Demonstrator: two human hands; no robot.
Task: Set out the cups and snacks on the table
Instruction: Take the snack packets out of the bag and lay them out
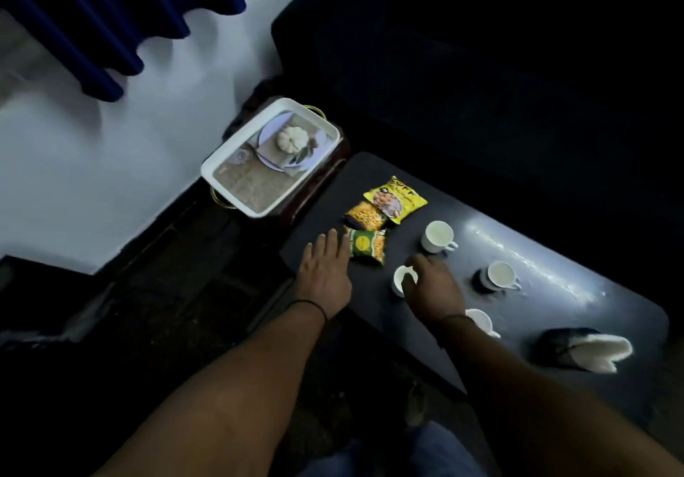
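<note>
**Four cups and three snack packets on a dark surface, one cup under the right hand**

Much of the frame is lost to darkness: the upper right is nearly black, and the floor at lower left shows little detail. The cup at lower centre-right is half hidden behind the right wrist, so only its rim and handle show. The cup in the middle of the frame is partly covered by the right hand, whose fingers curl over its rim, grasping it. A pale, fluffy object with a dark part lies at the right end of the surface; what it is cannot be made out.

The left hand lies flat and released, fingers spread, just beside the green snack packet; whether the fingertips touch it is unclear. Above that packet lies an orange packet, and above that a yellow packet, the three overlapping in a row.

Two more white cups stand upright and apart: one right of the packets, another further right. What is in any of the cups cannot be told.

At centre left, a white tray with a printed picture on its base sits off the surface.
</note>
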